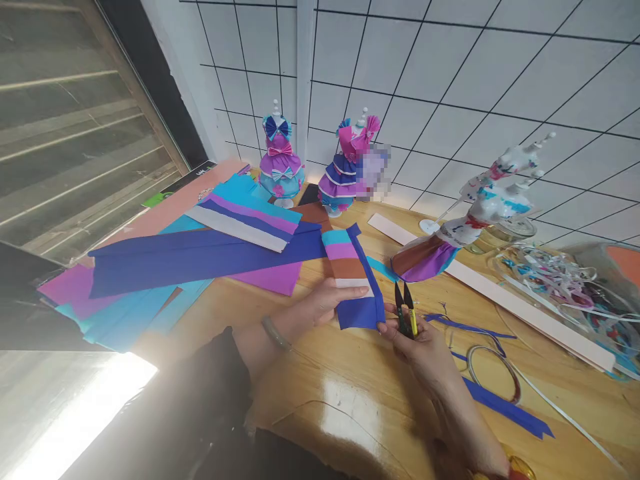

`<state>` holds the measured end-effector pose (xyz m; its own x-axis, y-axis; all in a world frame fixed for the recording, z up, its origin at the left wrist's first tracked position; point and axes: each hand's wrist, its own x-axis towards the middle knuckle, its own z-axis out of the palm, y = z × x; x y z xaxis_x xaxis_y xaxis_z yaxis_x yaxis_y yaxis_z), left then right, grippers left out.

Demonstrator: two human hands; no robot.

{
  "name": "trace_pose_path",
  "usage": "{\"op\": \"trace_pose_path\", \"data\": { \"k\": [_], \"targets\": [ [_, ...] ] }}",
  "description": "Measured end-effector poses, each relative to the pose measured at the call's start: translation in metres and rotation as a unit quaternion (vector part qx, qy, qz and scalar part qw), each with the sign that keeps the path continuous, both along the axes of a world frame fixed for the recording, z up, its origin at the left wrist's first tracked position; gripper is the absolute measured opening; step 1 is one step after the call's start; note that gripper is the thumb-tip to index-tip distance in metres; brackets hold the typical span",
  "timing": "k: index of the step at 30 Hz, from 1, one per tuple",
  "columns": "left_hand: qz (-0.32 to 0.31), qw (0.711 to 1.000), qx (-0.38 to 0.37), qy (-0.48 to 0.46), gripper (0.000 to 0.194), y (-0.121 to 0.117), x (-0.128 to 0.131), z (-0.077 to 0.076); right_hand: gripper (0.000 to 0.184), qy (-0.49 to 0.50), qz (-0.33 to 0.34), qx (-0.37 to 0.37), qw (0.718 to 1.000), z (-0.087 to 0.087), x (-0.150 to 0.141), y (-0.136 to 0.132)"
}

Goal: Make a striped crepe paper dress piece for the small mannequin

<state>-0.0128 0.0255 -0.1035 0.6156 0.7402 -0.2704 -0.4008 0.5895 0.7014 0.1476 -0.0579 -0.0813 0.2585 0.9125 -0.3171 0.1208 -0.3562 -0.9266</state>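
My left hand point(326, 300) is closed on a striped piece of crepe-like paper point(345, 269), its thumb lying across the white band. Turquoise, purple, brown, white and dark blue bands run across the piece. Along its right edge lies a narrow dark blue strip point(371, 272). Thread snips point(406, 313) with black blades and a yellow handle rest in my right hand point(423, 347), their blades pointing up and apart. Fingertips of that same hand touch the lower right corner of the piece.
A second striped piece point(250, 217) lies on a long blue sheet point(200, 263). Two small dressed mannequins point(281, 160) stand at the wall; others point(475, 213) lean at right. A bin of scraps point(555, 280), a long pale strip point(525, 307) and a wire ring point(493, 373) are on the right.
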Motion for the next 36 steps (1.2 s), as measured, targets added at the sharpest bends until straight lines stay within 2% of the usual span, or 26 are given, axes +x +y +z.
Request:
{"op": "trace_pose_path", "data": {
  "k": [4,6,9,12,17,19,23,28,32,36],
  "targets": [
    [-0.021,0.999,0.009,0.023,0.051,-0.001,0.000,-0.002,0.045,-0.037,0.044,-0.016,0.998,-0.003,0.002,0.002],
    [-0.008,0.999,0.028,0.041,0.052,0.001,-0.001,-0.002,0.037,-0.053,0.061,-0.016,0.997,-0.005,0.003,0.003],
    [0.036,0.995,0.051,0.081,0.050,0.006,-0.004,0.000,0.034,-0.065,0.075,-0.017,0.995,-0.007,0.002,0.002],
    [0.048,0.996,0.029,0.067,0.045,0.010,-0.006,0.002,0.030,-0.064,0.084,-0.017,0.994,-0.006,-0.001,0.002],
    [0.057,0.997,-0.032,0.029,0.040,0.012,-0.006,0.004,0.036,-0.036,0.046,-0.018,0.998,-0.007,-0.007,0.002],
    [0.079,0.996,-0.030,0.035,0.038,0.012,-0.005,0.003,0.043,-0.025,0.029,-0.027,0.999,-0.011,-0.008,0.001],
    [0.105,0.993,-0.017,0.048,0.037,0.013,-0.005,0.003,0.043,0.010,0.009,-0.038,0.999,-0.022,-0.008,0.000],
    [0.034,0.998,-0.030,0.039,0.035,0.011,-0.008,0.006,0.042,0.034,-0.008,-0.029,0.999,-0.026,-0.009,0.000],
    [-0.040,0.999,0.021,0.019,0.038,0.008,-0.009,0.006,0.035,0.021,-0.010,0.001,1.000,-0.022,-0.012,0.001],
    [-0.037,0.995,0.063,0.060,0.038,0.008,-0.008,0.004,0.032,-0.012,0.020,0.017,1.000,-0.019,-0.013,0.001]
  ]
}}
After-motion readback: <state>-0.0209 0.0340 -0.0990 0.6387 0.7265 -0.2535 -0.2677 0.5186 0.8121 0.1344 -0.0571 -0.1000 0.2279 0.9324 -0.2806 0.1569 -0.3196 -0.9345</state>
